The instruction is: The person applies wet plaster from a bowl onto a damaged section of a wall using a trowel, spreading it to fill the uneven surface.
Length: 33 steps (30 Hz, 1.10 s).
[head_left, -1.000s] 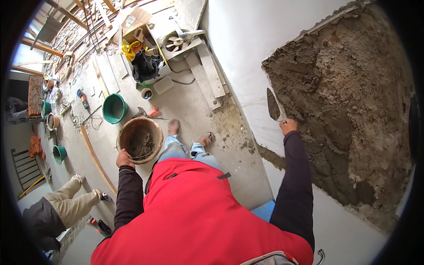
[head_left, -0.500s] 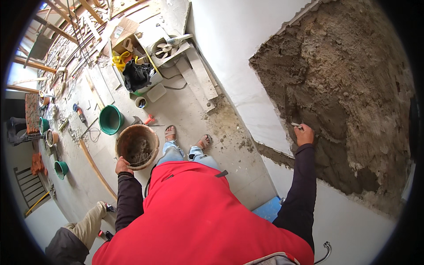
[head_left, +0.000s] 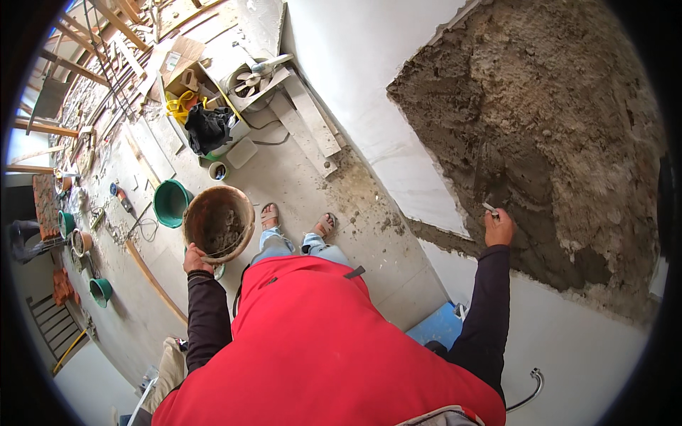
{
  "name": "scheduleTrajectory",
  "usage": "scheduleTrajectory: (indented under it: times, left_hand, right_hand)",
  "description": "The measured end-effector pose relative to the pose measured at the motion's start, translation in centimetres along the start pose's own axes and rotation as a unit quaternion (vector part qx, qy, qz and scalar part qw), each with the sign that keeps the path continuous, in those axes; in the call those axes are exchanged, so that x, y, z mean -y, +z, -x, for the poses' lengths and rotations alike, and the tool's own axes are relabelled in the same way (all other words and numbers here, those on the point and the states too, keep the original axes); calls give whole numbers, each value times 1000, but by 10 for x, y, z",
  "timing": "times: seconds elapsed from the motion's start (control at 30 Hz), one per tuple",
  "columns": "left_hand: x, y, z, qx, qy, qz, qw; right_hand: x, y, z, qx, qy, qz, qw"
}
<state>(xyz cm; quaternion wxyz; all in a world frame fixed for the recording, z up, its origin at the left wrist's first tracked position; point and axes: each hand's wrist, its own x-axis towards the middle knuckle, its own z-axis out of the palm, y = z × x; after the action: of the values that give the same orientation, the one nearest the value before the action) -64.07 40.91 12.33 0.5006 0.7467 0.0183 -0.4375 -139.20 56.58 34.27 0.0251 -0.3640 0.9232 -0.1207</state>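
My left hand [head_left: 197,260] grips the near rim of a round brown bucket [head_left: 199,211], held up at my left with its mouth tilted toward me. Grey wet mortar [head_left: 226,231] lies in the bottom. At the right, my right hand [head_left: 499,228] is closed around the pale handle of a trowel [head_left: 490,209]. Its dark blade is hard to tell from the mortar behind it. The trowel is at a rough, stripped wall patch [head_left: 582,121], where darker, smoother mortar surrounds it. White wall surface [head_left: 369,92] borders the patch.
A green tub [head_left: 171,204] stands beyond the bucket. Farther off are a box of tools [head_left: 238,128], a fan [head_left: 249,84] and boards [head_left: 309,113]. More buckets, a power tool [head_left: 122,198] and debris lie left. A blue object [head_left: 433,326] sits by the wall. Another person's leg [head_left: 169,369] shows lower left.
The bucket is slightly higher and more tilted toward me. My right hand and the trowel have shifted slightly right and down. The other person has moved mostly out of view.
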Motion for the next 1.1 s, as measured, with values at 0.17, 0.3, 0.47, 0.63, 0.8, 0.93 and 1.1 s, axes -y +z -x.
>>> scheduleTrajectory:
  times: [0.17,0.3,0.47,0.63,0.8,0.93,1.1]
  left_hand:
    - [-5,19,5,20,30,-48,998]
    - [-3,34,1,10,24,-85,996]
    - [4,36,-22,29,29,-114,993]
    - [10,56,-22,108,74,-130,983]
    - [-10,100,70,179,124,-98,971]
    - [-23,132,134,267,131,-132,946]
    - [-29,176,185,294,237,-215,901]
  right_hand:
    - [31,-38,39,-127,-27,149,980]
    - [68,-82,70,-85,-94,140,982]
    - [114,-127,83,210,-144,-118,960]
    - [69,-82,17,492,43,-130,860]
    - [13,-102,7,203,-126,126,963]
    - [64,-127,47,205,-43,80,974]
    - [110,-33,83,358,-104,-168,913]
